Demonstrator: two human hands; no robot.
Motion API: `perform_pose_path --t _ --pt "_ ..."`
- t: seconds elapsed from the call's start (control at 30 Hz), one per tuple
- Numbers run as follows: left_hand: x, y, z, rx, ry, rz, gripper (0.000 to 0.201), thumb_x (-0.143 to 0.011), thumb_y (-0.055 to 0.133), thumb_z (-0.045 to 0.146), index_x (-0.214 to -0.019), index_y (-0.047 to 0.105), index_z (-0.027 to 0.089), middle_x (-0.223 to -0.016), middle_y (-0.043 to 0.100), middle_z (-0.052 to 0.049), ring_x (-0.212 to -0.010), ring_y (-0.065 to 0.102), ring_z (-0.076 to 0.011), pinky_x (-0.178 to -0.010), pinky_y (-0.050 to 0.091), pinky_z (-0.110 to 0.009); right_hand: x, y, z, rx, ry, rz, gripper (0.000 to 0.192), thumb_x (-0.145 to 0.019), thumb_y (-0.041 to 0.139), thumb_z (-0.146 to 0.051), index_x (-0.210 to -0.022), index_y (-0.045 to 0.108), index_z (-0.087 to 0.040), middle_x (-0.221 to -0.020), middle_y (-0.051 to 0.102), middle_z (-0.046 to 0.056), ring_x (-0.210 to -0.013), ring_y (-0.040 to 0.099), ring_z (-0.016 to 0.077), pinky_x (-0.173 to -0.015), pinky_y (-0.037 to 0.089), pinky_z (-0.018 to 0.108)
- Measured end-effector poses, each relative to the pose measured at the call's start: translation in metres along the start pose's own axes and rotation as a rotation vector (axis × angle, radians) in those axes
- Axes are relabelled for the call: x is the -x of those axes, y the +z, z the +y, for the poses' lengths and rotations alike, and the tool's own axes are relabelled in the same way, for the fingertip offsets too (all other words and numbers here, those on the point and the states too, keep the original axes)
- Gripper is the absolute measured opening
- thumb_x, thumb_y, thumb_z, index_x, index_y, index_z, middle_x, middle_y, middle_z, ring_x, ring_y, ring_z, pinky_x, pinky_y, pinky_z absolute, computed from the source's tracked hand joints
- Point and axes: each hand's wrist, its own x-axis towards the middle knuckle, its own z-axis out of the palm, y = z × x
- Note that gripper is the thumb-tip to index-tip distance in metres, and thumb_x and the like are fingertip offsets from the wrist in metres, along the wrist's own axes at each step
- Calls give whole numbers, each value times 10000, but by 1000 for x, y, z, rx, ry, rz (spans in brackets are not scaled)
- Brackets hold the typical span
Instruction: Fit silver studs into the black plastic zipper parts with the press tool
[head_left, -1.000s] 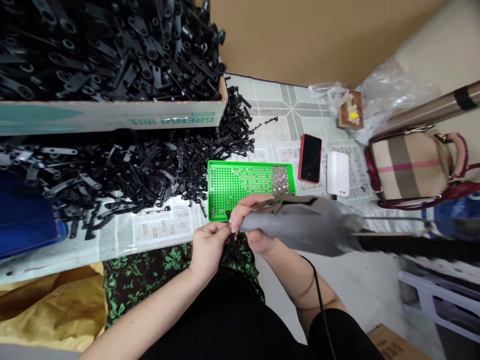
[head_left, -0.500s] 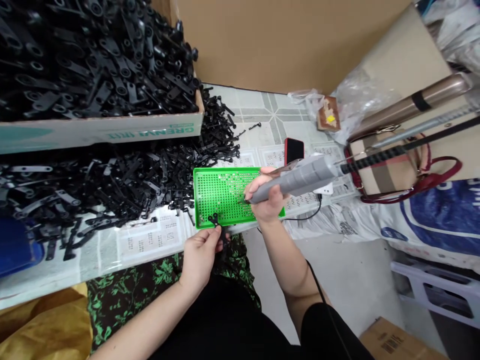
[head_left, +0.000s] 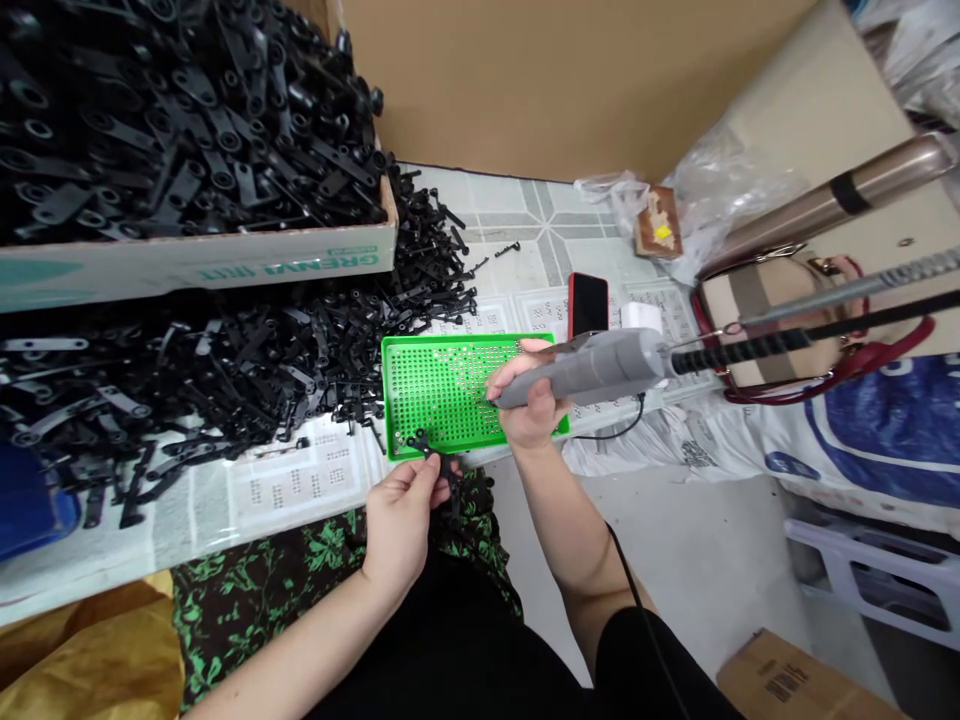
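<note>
"Two hands on my feed, both loaded. What did each grip hold?"

"Left hand (head_left: 397, 510): thumb and fingertips pinched together on a black part (head_left: 418, 440), its ringed end over the near left corner of the green tray (head_left: 442, 395). More dark pieces showed under the fingers, too hidden to count. Right hand (head_left: 531, 412): fingers wrapped round a grey tool (head_left: 592, 368), narrow end above the tray. I could not tell whether its tip touched anything there."

"And the change I logged from my end?"

"One second earlier, that narrow end stood at the left hand's fingertips. By this moment tool and part were well apart; I took that as contact broken, the tool given over to the tray and its small metal pieces (head_left: 487, 362)."

"Materials, working outward?"

"Tray: bright green, rectangular, raised rim, floor holed in a regular grid. Metal pieces: tiny, shiny. Tool: matte grey, tapered, with a ribbed black cord (head_left: 742, 352) behind. Left of the tray: a heap (head_left: 300, 360) of satin black, flat-armed, ring-ended pieces. Beyond it: a printed cardboard box (head_left: 300, 262), brimming with similar stock. Right: a glossy phone (head_left: 589, 302), red-edged. Beneath: a pale patterned tablecloth (head_left: 495, 205)."
</note>
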Motion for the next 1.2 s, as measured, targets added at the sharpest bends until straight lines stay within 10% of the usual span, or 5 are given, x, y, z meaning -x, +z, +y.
perform_pose_path --t 0.47,0.67,1.2 --pt "-5 -3 -5 -219 130 49 355 -705 697 457 -497 605 185 -478 579 8 -486 526 -139 -517 420 -260 1 1 -21 -120 -86 -105 363 -802 522 -574 -996 580 -272 -530 521 -78 -356 464 101 -362 414 251" --pt "-5 -4 -5 -250 174 22 370 -730 669 473 -503 609 187 -475 536 21 -490 463 -130 -518 373 -258 18 12 -50 -261 128 -286 406 -796 527 -594 -1015 599 -260 -496 523 -69 -313 447 110 -332 421 257" --pt "-1 -1 5 -274 200 29 368 -725 654 422 -453 575 186 -431 479 30 -460 407 -118 -484 342 -255 33 19 -44 -232 131 -309 406 -779 574 -588 -1022 591 -263 -511 549 -68 -356 485 114 -391 455 262"
